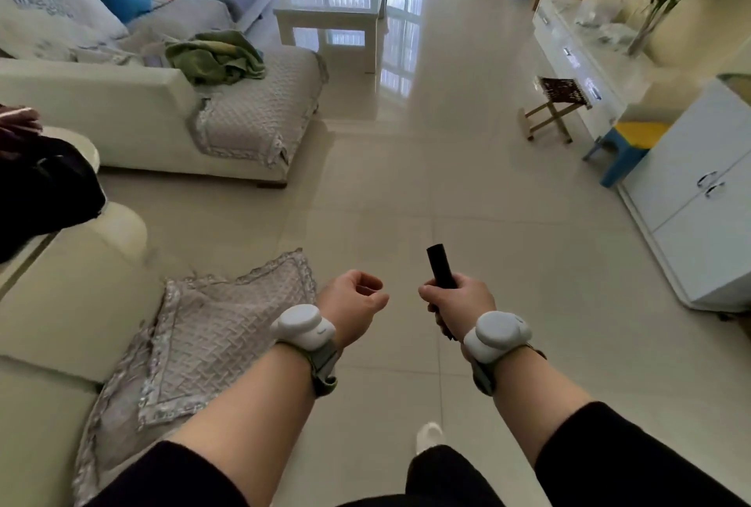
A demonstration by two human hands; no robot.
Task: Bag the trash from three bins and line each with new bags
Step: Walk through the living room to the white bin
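My right hand (pixel 457 305) grips a black roll of trash bags (pixel 441 266), whose upper end sticks up out of the fist. Just to its left, my left hand (pixel 353 301) is held up with fingers curled and holds nothing. Both wrists carry white trackers on grey straps. I stand on a tiled living-room floor. No bin shows in this view.
A cream sofa (pixel 134 108) with a grey quilted cover and a green cloth (pixel 215 55) stands at left, a second seat (pixel 61 303) near my left arm. A white coffee table (pixel 329 7) is ahead. White cabinets (pixel 699 189), a blue-yellow stool (pixel 626 149) and a folding stool (pixel 552 108) line the right wall.
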